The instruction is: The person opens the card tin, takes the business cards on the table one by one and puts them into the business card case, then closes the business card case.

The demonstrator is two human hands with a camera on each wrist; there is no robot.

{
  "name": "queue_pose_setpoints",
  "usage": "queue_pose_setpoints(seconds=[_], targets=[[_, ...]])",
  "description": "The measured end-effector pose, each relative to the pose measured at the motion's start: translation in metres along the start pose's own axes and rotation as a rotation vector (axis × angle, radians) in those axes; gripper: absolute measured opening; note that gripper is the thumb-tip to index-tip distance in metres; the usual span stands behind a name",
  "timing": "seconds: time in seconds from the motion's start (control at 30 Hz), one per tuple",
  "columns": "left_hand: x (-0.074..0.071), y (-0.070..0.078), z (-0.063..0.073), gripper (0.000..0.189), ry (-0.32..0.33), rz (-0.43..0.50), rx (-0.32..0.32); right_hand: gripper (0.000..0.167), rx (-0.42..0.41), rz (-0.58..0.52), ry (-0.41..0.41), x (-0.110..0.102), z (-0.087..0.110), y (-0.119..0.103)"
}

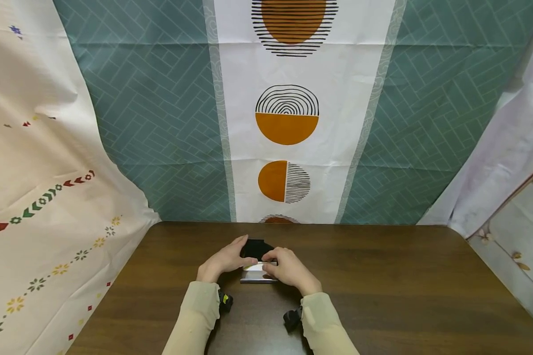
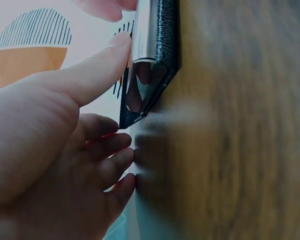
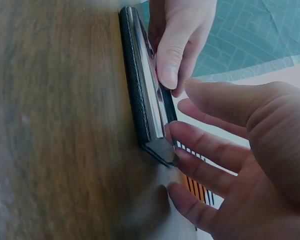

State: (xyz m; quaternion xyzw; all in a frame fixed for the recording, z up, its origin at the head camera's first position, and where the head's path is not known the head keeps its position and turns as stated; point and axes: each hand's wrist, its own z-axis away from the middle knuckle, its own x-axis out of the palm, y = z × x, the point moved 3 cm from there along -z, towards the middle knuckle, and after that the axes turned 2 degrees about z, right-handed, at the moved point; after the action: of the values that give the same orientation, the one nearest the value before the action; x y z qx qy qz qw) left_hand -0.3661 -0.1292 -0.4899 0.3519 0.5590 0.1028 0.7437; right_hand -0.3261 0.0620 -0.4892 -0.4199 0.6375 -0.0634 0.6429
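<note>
A small card case (image 1: 258,277), black leather outside with a shiny metal edge, lies on the table with its black lid (image 1: 255,249) raised. A white and yellow patch shows inside in the head view. My left hand (image 1: 226,259) holds the case at its left end, thumb over the inner side and fingers behind the lid; the left wrist view shows the case's open end (image 2: 142,85). At the right end, my right hand (image 1: 288,270) touches the metal edge and corner with loosely bent fingers (image 3: 205,142), its thumb raised off the case.
The brown wooden table (image 1: 382,286) spreads out on both sides. Behind it hangs a green and white patterned cloth (image 1: 169,123), with pale cloths at the left and right. Black wrist cameras (image 1: 291,319) sit under both sleeves.
</note>
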Motion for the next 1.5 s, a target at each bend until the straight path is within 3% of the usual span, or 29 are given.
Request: queue_pose_setpoints(seconds=[0.23,0.7,1.03,1.3,1.5], targets=[[-0.001,-0.002,-0.001,0.083,0.007,0.025,0.022,0.027,0.029,-0.035,0.001,-0.004,0.006,0.004],[-0.008,-0.003,0.001,0.068,0.070,0.098,0.049,0.025,0.111,-0.010,0.095,-0.013,0.010,0.013],[-0.015,-0.001,0.001,0.046,0.206,0.071,0.154,0.032,0.241,0.009,0.173,-0.015,0.010,0.014],[-0.022,0.003,0.004,0.031,0.315,0.129,0.173,0.033,0.184,-0.018,0.149,-0.016,0.010,0.015],[-0.024,0.004,0.007,0.020,0.314,0.147,0.132,0.029,0.171,-0.049,0.116,-0.017,0.011,0.018]])
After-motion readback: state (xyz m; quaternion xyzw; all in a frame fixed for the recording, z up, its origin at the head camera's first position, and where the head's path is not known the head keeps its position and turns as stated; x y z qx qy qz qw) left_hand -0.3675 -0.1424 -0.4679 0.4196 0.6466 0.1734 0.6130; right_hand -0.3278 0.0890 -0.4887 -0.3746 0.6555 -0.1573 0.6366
